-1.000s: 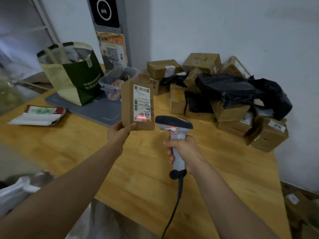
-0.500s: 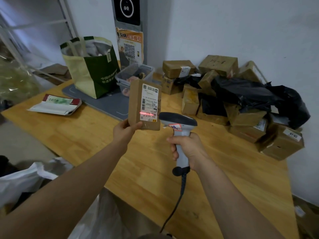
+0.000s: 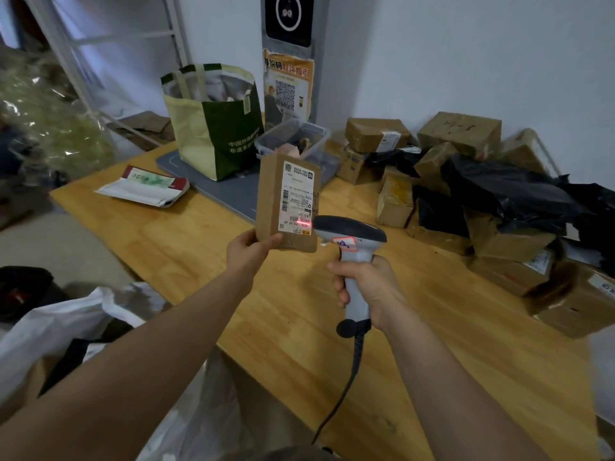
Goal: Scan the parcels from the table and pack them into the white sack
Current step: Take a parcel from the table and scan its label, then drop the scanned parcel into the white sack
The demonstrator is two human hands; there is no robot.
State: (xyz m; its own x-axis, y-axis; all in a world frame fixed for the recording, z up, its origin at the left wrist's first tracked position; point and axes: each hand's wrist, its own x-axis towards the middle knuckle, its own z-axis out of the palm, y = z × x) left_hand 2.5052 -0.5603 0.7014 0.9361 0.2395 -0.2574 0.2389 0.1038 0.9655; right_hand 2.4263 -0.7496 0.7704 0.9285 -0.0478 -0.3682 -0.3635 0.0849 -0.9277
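My left hand [image 3: 249, 251] grips the lower left corner of a brown cardboard parcel [image 3: 269, 201], held upright above the wooden table [image 3: 432, 327]. Its white label faces me, and a red scan line falls on the label's lower part. My right hand [image 3: 369, 291] holds the grey barcode scanner [image 3: 349, 234] by its handle, with the head just right of the parcel and its cable hanging down. The white sack [image 3: 53, 331] stands open at the lower left beside the table. A pile of brown parcels [image 3: 459, 134] and black bags [image 3: 499, 191] fills the table's back right.
A green and cream tote bag [image 3: 213, 128] stands on a grey mat [image 3: 229, 194] at the back. A clear plastic tub [image 3: 293, 138] is beside it. A flat white mailer [image 3: 146, 191] lies on the table's left. A metal rack [image 3: 100, 61] stands at far left.
The view has swung left and down, showing more of the white sack. Parcel and scanner stay together, and the red line stays on the label's lower part.
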